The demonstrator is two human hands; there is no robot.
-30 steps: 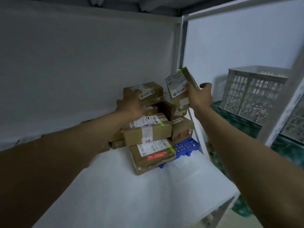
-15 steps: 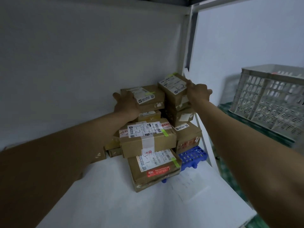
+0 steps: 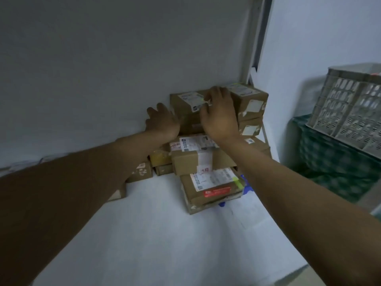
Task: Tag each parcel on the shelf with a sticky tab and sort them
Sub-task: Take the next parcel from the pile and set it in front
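Mostly tagged already (green tabs (image 3: pixel 237 181) show), parcels (image 3: pixel 206 162) stacked on the shelf (image 3: pixel 165 234). Right hand (image 3: pixel 219 115) loose-fingered on the top box (image 3: pixel 187 100); left hand (image 3: pixel 162 120) flat beside it. Sorting remains.

No print here resolves into words I can read. White shipping labels (image 3: pixel 206 143) sit on the tops of the cardboard parcels (image 3: pixel 191 164) stacked before me; their lines are blurred. The near parcel carries a red sticker (image 3: pixel 216 191) with pale, illegible characters, and a green tab (image 3: pixel 237 182) at its label's right edge.
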